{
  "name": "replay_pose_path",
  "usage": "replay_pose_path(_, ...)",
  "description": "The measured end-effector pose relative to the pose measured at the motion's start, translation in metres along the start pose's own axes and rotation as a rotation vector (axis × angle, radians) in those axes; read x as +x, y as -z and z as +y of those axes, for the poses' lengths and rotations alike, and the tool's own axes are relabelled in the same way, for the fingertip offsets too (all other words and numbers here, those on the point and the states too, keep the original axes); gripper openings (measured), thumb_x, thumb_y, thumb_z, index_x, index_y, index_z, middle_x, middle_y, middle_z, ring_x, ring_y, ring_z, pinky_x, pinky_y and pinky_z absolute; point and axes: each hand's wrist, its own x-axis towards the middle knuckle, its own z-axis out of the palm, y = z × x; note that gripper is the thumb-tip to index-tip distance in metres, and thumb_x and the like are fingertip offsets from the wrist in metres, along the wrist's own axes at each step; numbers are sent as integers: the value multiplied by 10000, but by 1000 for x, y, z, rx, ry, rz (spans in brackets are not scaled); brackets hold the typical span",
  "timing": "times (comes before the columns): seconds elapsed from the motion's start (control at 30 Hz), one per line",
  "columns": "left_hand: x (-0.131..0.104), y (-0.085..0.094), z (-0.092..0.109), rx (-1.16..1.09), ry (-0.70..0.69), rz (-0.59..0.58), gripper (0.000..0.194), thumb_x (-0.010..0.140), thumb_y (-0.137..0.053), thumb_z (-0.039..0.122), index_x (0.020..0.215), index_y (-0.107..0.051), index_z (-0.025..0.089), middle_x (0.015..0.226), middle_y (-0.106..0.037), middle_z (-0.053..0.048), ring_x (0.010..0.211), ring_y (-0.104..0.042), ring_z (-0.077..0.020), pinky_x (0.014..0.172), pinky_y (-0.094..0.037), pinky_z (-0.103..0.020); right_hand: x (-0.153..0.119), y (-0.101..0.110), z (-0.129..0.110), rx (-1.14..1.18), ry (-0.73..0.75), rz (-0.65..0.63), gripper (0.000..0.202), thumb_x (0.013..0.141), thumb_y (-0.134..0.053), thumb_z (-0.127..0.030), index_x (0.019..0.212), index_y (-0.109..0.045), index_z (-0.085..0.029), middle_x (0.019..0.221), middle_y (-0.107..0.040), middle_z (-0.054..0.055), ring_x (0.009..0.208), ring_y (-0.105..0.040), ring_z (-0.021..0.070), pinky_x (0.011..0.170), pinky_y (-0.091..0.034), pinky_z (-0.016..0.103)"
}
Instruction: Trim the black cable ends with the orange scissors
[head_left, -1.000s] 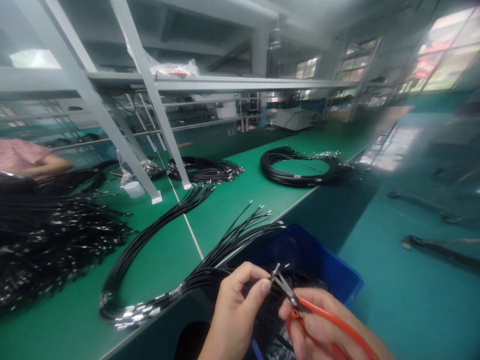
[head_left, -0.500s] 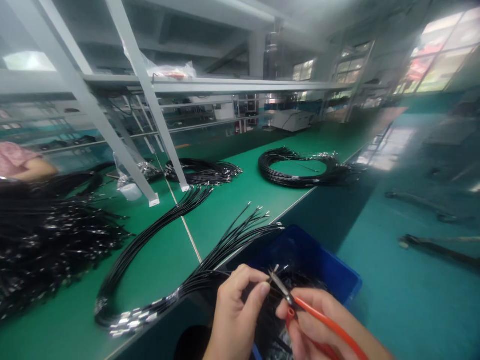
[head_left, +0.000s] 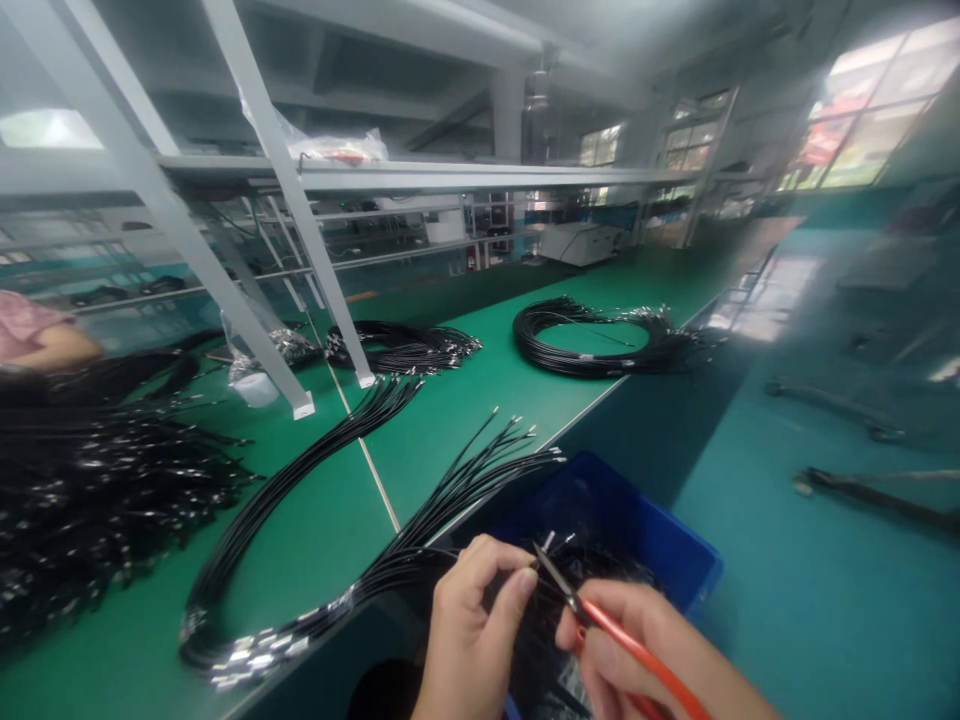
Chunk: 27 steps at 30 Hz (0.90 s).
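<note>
Slim, pointed, red-handled scissors (head_left: pixel 590 609)

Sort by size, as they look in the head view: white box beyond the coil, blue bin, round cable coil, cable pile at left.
- Cable pile and blue bin: order unsure, bin partly hidden
- Round cable coil
- White box

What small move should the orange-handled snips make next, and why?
Perhaps the right hand should open the snips slightly: the blades look closed, their tips right by the small piece pinched in the left hand.
</note>
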Motion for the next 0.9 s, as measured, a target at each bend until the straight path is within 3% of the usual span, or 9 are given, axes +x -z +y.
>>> replay_pose_path(0.1,0,1,1,-3,3,17,159,808,-556,270,697,-638,190,664,-619,-19,659,-553,-180,646,-401,-265,5,1,3,-79,59,-39,397,654,-740,-494,778,-616,-137,500,-519,-31,395,-351,42,390,-216,158)
replay_pose_path(0.23,1,5,6,11,63,-25,157,810,-559,280,719,-638,179,678,-612,-15,666,-556,-173,646,-405,-254,4,-2,3,-91,81,75,229,619,-773,-277,747,-627,-156,516,-505,-50,425,-386,57,423,-282,171)
replay_pose_path(0.33,2,7,11,12,110,-62,159,807,-567,286,719,-634,172,682,-611,-12,663,-554,-165,634,-409,-243,7,-7,-1,-51,229,253,236,612,-760,-195,799,-617,-173,550,-569,-34,461,-484,94,454,-361,193)
replay_pose_path(0.43,1,6,14,12,122,-63,149,792,-584,284,704,-630,172,672,-614,-8,649,-552,-161,625,-410,-240,14,-15,-6,5,459,488,324,602,-779,-218,882,-615,-202,700,-640,1,640,-583,151,606,-461,242)
replay_pose_path(0.5,0,3,15,20,112,-63,140,777,-597,276,688,-629,172,671,-622,-11,647,-557,-164,633,-413,-245,18,-22,-9,27,542,546,347,622,-776,-258,920,-605,-215,765,-654,18,742,-601,182,693,-478,277)
replay_pose_path(0.63,-4,-2,16,12,98,-37,156,765,-601,270,643,-623,176,647,-627,-17,648,-564,-174,649,-415,-257,21,-33,-15,73,521,517,336,664,-755,-322,939,-595,-213,745,-637,18,677,-579,177,627,-474,277)
replay_pose_path(0.77,-5,1,17,-3,115,-24,143,763,-608,262,653,-617,172,644,-613,-8,627,-544,-159,624,-409,-241,15,-29,-13,96,461,477,331,680,-757,-322,955,-612,-207,740,-629,14,568,-498,121,531,-419,223)
replay_pose_path(0.9,-2,8,15,-66,187,-2,145,759,-619,279,670,-611,165,638,-582,3,624,-513,-146,605,-403,-228,0,-12,-8,98,302,248,341,696,-737,-392,952,-645,-187,695,-640,49,519,-499,127,455,-369,226)
